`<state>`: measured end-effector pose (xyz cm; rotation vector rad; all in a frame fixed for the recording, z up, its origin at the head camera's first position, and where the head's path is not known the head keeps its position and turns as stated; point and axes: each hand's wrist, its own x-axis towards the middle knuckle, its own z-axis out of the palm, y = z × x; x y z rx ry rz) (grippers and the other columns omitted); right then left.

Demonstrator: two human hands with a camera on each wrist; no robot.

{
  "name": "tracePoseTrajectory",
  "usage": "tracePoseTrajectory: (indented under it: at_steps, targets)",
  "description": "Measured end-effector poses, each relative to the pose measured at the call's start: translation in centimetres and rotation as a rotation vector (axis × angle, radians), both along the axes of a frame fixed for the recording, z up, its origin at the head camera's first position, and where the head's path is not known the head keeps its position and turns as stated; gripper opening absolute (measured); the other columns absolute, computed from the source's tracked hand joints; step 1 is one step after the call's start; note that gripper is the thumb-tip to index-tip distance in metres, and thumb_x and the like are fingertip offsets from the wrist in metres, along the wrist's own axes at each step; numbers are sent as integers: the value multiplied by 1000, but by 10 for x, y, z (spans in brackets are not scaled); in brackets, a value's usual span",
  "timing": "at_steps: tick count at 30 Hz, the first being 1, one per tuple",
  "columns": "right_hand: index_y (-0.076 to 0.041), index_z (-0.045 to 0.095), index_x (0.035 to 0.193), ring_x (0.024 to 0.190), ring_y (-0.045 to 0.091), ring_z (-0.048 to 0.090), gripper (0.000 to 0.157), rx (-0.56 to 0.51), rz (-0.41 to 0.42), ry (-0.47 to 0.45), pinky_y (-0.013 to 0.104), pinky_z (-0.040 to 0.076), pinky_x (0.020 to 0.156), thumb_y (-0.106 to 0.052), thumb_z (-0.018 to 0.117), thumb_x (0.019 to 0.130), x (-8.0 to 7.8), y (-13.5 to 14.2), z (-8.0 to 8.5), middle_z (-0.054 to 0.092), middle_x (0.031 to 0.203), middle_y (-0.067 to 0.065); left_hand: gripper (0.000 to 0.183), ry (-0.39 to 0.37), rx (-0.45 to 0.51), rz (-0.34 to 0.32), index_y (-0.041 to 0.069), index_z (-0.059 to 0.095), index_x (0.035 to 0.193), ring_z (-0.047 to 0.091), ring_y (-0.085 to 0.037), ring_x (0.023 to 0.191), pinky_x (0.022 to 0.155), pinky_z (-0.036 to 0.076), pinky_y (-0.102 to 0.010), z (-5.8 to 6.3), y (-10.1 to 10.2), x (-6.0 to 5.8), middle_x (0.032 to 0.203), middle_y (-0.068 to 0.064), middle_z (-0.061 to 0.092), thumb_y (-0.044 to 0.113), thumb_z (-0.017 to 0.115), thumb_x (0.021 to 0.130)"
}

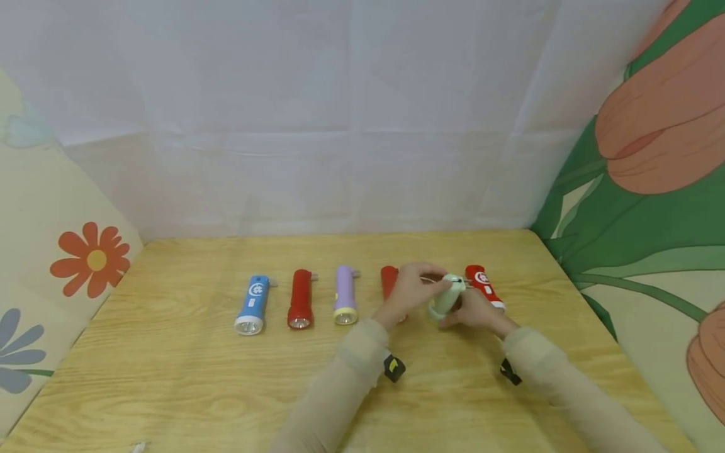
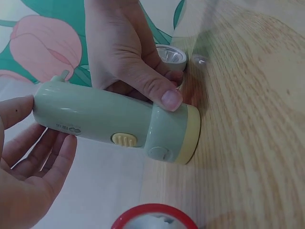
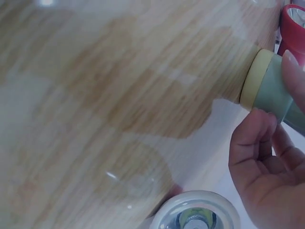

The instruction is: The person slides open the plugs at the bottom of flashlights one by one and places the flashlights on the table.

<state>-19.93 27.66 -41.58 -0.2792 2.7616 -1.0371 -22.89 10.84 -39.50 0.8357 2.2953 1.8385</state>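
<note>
A pale green flashlight (image 1: 447, 296) with a cream rim stands nearly upright, lens end down at the tabletop. Plug prongs (image 2: 62, 76) stick out near its tail, and a ridged cream switch (image 2: 125, 140) shows on its side. My right hand (image 1: 474, 310) grips it low by the head, thumb along the collar. At the upper end, my left hand (image 1: 412, 290) holds the tail between its fingertips. Just left of it, a red flashlight (image 1: 388, 281) is partly hidden behind my left hand. Right of my right hand lies a red flashlight with a white rim (image 1: 483, 286).
Further left, a blue flashlight (image 1: 255, 305), another red one (image 1: 300, 299) and a purple one (image 1: 344, 296) lie in a row on the wooden table (image 1: 170, 377). A white cloth (image 1: 283, 126) hangs behind, with flowered panels (image 1: 651, 189) at both sides.
</note>
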Motion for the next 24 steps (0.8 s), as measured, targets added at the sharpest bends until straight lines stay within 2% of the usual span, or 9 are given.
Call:
tracePoseTrajectory:
  at_steps: [11,18,24]
  targets:
    - [6,51,115,91,27,57,67,-30,12,35,42,48,77,-21,83,63,1,4,-5,60,103,16,19,29,-22,15,1,68,97,59,-4,78,68,49,-15,-2,2,-1,91,-5,67,11,68,81]
    - [5,51,115,87,24,56,66,-54,40,57,38,48,74,-20,83,63,-1,6,-6,60,101,14,17,-26,-37,53,3,68,96,60,-4,76,67,49,-15,0,2,-1,92,-4,68,13,69,81]
    - [6,53,113,85,21,54,64,-40,44,29,35,46,72,-21,83,63,-2,7,-5,61,99,11,16,-21,-21,60,3,69,95,60,-4,75,67,49,-16,1,0,-2,90,-4,68,13,68,82]
